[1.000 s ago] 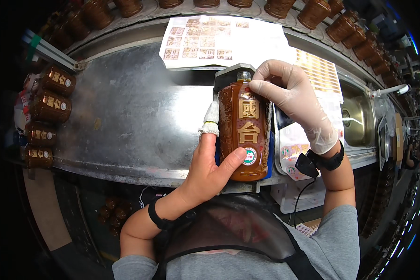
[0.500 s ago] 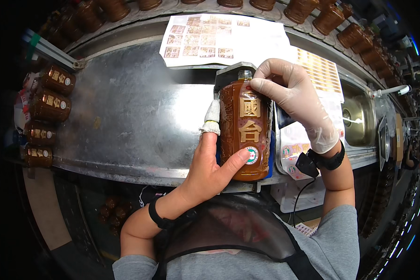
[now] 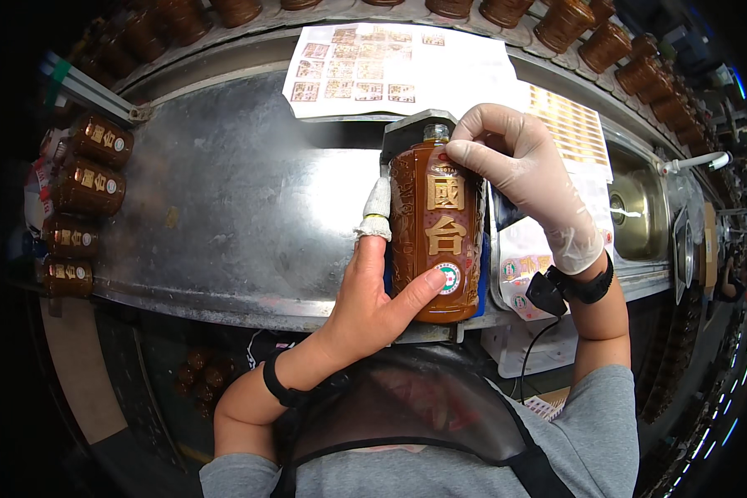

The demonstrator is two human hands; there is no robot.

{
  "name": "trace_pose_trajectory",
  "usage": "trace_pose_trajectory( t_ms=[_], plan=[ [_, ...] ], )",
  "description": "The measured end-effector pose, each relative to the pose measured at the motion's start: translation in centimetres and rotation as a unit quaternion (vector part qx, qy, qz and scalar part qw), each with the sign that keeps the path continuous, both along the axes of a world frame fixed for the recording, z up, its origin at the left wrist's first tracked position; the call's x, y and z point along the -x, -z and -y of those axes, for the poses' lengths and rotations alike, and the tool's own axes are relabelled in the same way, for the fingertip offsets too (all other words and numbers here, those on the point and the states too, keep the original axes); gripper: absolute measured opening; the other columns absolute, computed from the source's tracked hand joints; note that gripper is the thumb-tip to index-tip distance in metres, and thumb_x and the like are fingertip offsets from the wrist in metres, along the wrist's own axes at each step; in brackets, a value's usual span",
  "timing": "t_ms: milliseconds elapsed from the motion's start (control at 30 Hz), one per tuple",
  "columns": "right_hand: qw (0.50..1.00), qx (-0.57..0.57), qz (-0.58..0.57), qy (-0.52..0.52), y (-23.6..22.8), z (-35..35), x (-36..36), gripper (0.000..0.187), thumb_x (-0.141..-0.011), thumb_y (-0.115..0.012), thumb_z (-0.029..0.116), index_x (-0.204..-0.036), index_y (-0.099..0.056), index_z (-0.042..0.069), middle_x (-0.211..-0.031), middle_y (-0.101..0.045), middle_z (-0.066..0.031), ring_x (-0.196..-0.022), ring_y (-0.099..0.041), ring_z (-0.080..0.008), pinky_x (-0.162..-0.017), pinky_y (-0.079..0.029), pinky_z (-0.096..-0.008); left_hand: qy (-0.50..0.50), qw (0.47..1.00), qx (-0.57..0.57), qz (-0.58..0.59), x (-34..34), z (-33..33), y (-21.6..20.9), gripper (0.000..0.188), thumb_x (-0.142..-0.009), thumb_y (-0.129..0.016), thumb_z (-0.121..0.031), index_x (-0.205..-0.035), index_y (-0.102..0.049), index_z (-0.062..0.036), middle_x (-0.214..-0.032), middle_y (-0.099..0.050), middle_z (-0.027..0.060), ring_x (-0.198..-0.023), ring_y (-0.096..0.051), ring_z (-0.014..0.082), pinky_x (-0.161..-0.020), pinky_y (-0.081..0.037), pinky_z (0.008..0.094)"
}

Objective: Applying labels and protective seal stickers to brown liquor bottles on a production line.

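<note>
A brown glass bottle (image 3: 415, 249) with raised patterning and a clear neck lies on its back in a metal holder (image 3: 419, 120). Down its front runs a strip of gold characters, with a round green-and-white seal (image 3: 448, 279) at the bottom. My left hand (image 3: 373, 286) holds the bottle's left side; the bare thumb presses beside the seal, and a white cloth wrap (image 3: 377, 207) covers a finger. At the bottle's shoulder, my gloved right hand (image 3: 519, 162) pinches thumb and forefinger on the top of what looks like a clear sticker film, mostly hidden by the fingers.
Finished-looking brown bottles (image 3: 91, 187) lie stacked at the left edge. White sheets with printed stickers (image 3: 415, 75) lie at the back; more sticker sheets (image 3: 531, 266) are under my right arm. A metal sink (image 3: 639, 212) with a tap is at right. Several bottles (image 3: 564, 25) line the far conveyor.
The bottles on the far conveyor have shifted along the line. The held bottle is turned very slightly, its gold strip a little further right. Both hands stay nearly in place.
</note>
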State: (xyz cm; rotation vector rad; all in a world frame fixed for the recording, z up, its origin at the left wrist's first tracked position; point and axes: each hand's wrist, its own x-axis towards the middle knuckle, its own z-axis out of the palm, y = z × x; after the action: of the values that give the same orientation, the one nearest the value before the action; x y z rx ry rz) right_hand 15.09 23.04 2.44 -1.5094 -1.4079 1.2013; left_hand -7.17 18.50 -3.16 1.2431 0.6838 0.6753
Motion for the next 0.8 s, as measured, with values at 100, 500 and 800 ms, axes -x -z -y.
trace_pose_trajectory(
  t_ms=[100,500,800],
  plan=[
    [1.000,-0.014,0.009,0.009,-0.2,0.1,-0.1,0.013,-0.090,-0.069,0.014,-0.089,-0.065,0.002,-0.078,-0.064,0.0020,-0.073,-0.058,-0.0031,-0.066,-0.049,-0.0204,0.007,0.999,-0.032,0.003,-0.1,-0.2,0.2,0.092,-0.093,-0.064,-0.019,-0.155,-0.001,0.0058,-0.155,-0.027,0.0212,-0.142,-0.032,0.0271,-0.117,-0.026,0.0393],
    [1.000,-0.012,0.018,0.010,0.3,0.2,-0.2,0.013,-0.090,-0.069,0.016,-0.088,-0.066,0.003,-0.074,-0.061,0.0035,-0.070,-0.055,-0.0024,-0.062,-0.046,-0.0208,-0.042,0.998,-0.019,0.042,-0.9,-0.7,-0.5,0.080,-0.091,-0.069,-0.019,-0.148,-0.021,0.0094,-0.147,-0.038,0.0214,-0.137,-0.038,0.0257,-0.116,-0.028,0.0399],
    [0.999,-0.018,0.024,0.012,0.1,0.3,-0.2,0.013,-0.090,-0.070,0.016,-0.087,-0.066,0.003,-0.074,-0.061,0.0036,-0.070,-0.054,-0.0024,-0.063,-0.046,-0.0208,-0.032,0.998,0.005,0.045,-0.9,-0.6,-0.3,0.082,-0.090,-0.070,-0.019,-0.149,-0.019,0.0097,-0.146,-0.039,0.0213,-0.136,-0.039,0.0256,-0.115,-0.029,0.0397]
  ],
)
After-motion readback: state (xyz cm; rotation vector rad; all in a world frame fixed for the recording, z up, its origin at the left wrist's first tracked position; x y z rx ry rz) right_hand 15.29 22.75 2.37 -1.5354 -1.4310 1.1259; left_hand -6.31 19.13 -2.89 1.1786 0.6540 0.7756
